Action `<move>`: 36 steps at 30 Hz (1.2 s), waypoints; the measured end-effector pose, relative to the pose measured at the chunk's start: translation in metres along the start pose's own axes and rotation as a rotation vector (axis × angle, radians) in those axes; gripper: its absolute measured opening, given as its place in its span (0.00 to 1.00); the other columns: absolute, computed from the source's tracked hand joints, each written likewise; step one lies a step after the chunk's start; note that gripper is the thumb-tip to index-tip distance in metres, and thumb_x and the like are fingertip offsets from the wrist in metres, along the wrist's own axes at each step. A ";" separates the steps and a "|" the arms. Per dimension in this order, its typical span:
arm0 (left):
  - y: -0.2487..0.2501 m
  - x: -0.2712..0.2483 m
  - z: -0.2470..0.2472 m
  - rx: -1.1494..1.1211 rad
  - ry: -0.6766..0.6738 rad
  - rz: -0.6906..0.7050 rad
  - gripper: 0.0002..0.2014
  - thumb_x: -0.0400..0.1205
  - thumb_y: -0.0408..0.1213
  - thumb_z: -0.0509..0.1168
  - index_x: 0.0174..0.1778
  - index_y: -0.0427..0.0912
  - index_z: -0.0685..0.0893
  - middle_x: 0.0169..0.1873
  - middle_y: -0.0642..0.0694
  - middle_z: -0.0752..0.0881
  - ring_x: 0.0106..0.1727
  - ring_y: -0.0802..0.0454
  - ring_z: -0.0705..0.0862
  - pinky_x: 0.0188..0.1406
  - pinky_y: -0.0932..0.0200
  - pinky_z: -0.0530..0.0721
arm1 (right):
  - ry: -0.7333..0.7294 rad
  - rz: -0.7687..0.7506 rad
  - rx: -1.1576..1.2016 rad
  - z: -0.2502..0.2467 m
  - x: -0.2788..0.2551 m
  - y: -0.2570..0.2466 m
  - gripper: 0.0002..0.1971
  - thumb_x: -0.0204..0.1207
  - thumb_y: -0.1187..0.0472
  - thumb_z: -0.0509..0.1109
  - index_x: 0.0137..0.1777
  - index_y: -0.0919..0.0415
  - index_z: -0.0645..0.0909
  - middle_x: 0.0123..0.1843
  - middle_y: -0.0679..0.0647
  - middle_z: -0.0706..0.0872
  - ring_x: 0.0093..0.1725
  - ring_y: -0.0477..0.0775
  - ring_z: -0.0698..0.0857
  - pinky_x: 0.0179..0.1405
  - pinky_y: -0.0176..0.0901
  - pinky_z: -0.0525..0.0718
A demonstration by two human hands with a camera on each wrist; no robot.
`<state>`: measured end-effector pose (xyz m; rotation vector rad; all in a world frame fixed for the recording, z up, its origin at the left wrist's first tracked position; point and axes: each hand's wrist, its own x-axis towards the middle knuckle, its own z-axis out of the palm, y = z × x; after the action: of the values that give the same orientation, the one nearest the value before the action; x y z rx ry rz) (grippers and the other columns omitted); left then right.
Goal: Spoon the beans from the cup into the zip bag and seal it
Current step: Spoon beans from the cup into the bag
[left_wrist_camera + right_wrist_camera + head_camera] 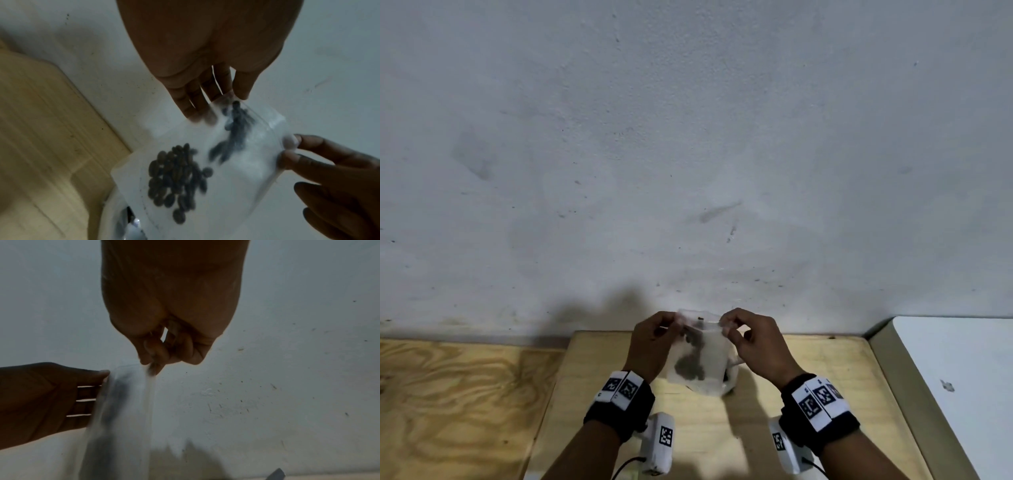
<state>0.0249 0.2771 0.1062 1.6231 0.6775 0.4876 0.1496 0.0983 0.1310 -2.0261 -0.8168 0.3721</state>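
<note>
Plywood table [808,377] meets a grey wall [688,137]; in the head view, left hand [650,342] and right hand [756,346] pinch the bag [709,363] top, raised above the cup [731,380]. Left wrist: beans [176,181] inside the bag. Right wrist: right fingertips [153,368] clamp its corner.

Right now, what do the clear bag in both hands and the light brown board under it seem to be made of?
The clear zip bag looks like thin, soft plastic film with a slight sheen: the dark beans show through it and it bends. The light brown board looks like unpainted matte plywood, with swirling grain visible.
</note>
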 end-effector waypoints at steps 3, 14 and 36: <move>0.009 0.001 0.003 -0.026 0.003 0.018 0.07 0.80 0.30 0.71 0.36 0.41 0.89 0.27 0.51 0.89 0.30 0.60 0.85 0.39 0.54 0.87 | 0.029 0.021 0.068 -0.002 -0.001 0.003 0.10 0.80 0.59 0.72 0.49 0.39 0.86 0.43 0.37 0.86 0.20 0.52 0.72 0.31 0.59 0.90; 0.010 -0.001 0.011 -0.126 -0.006 0.028 0.06 0.80 0.30 0.72 0.38 0.34 0.88 0.29 0.46 0.89 0.32 0.56 0.86 0.37 0.59 0.85 | 0.121 0.104 0.283 -0.001 -0.005 0.003 0.06 0.72 0.60 0.82 0.47 0.51 0.89 0.38 0.44 0.88 0.36 0.44 0.84 0.38 0.51 0.87; 0.000 -0.011 0.009 -0.022 -0.064 0.142 0.04 0.77 0.28 0.74 0.41 0.41 0.92 0.33 0.45 0.92 0.39 0.49 0.91 0.48 0.54 0.89 | 0.116 0.192 0.382 0.008 -0.010 0.019 0.06 0.74 0.59 0.80 0.38 0.48 0.91 0.36 0.41 0.88 0.37 0.48 0.84 0.42 0.58 0.88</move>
<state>0.0227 0.2626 0.1052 1.6664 0.5095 0.5420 0.1456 0.0894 0.1097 -1.7502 -0.4411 0.4752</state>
